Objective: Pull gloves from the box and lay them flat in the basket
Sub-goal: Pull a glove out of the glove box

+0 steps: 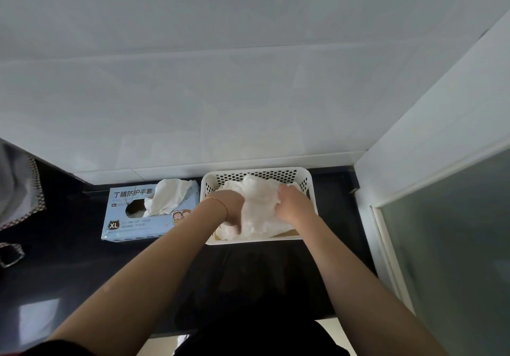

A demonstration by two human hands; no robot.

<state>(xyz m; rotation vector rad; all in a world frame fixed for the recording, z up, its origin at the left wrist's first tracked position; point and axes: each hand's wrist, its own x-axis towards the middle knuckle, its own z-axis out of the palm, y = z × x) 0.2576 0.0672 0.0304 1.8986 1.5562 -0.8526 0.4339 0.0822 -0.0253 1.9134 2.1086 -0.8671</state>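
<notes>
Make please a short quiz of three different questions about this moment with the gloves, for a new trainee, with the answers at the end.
1. True or false: the basket stands to the left of the glove box.
2. Where are the left hand and the right hand? A) both in the box opening; B) both in the basket, on the white gloves; C) one in each.
3. Fill in: the next glove sticks up from the ____ of the box.

Key:
1. False; it stands to the right, on the dark counter.
2. B.
3. Opening.
</notes>
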